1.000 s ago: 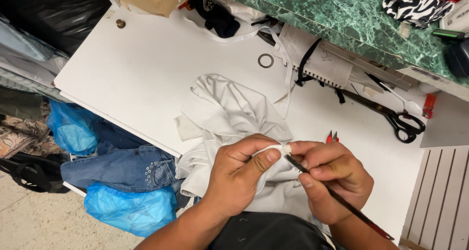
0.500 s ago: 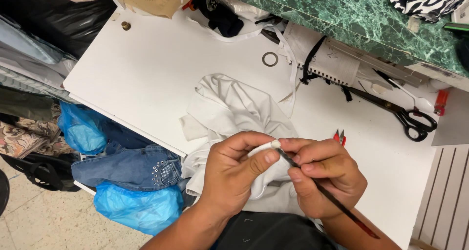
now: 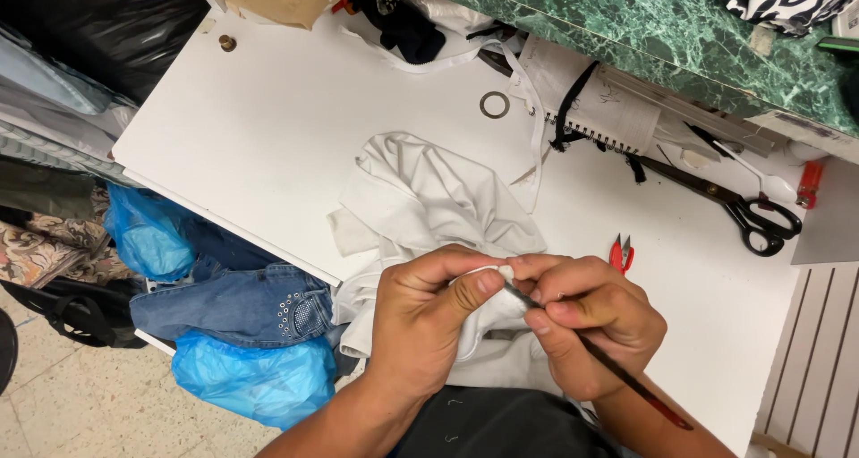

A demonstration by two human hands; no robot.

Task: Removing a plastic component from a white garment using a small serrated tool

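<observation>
A crumpled white garment (image 3: 420, 199) lies on the white table (image 3: 295, 127) and hangs over its near edge. My left hand (image 3: 428, 319) pinches a fold of this white cloth between thumb and fingers. My right hand (image 3: 586, 319) grips a thin dark tool with a red rear end (image 3: 617, 373), and its tip meets the pinched cloth between the two thumbs. Both hands sit close together just above the table's near edge.
Big black scissors (image 3: 734, 203), small red snips (image 3: 619, 252), a spiral notebook (image 3: 591, 109), a metal ring (image 3: 494, 105) and a white strap lie farther back. A green marble counter (image 3: 644, 20) runs behind. Blue jeans (image 3: 242, 301) and blue plastic bags (image 3: 250, 377) sit below the table's left side.
The view has shifted a little, so the table appears lower and to the right. Both hands keep their hold on the cloth and the tool, with only small finger movements.
</observation>
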